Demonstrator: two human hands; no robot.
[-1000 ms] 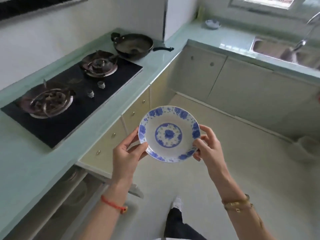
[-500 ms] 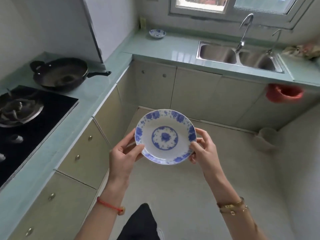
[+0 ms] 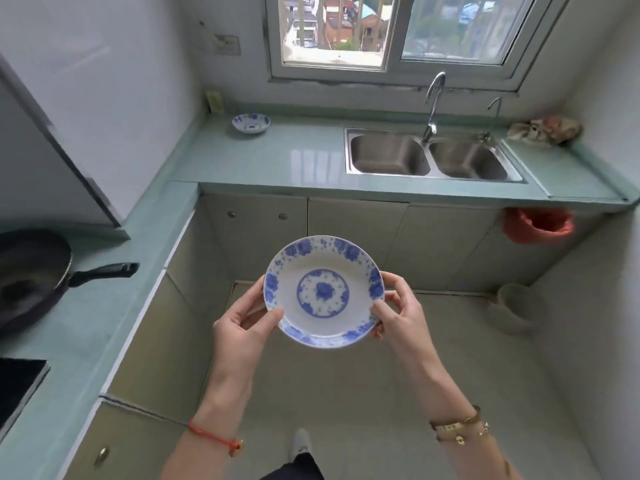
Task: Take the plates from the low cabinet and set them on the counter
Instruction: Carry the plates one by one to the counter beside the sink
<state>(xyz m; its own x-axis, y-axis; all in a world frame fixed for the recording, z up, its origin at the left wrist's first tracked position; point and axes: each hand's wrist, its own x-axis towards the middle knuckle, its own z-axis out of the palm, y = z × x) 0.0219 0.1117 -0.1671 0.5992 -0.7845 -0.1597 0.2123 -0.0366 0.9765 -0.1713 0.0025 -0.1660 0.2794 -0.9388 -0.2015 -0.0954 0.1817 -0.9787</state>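
Note:
I hold a white plate with blue flower patterns (image 3: 323,291) level above the kitchen floor, in front of the far cabinets. My left hand (image 3: 242,327) grips its left rim, thumb on top. My right hand (image 3: 398,313) grips the right rim the same way. A second blue-and-white dish (image 3: 251,123) sits on the pale green counter (image 3: 294,157) in the far left corner, under the window. The low cabinet the plates come from is out of view.
A double steel sink (image 3: 429,155) with a tall tap (image 3: 433,102) lies right of the dish. A black pan (image 3: 31,275) rests on the left counter, handle pointing right, beside the hob (image 3: 17,382). A red bag (image 3: 536,225) hangs below the right counter edge.
The view has swung right, from the hob and open low cabinet to the sink counter under the window. Both hands still hold the plate in front of me.

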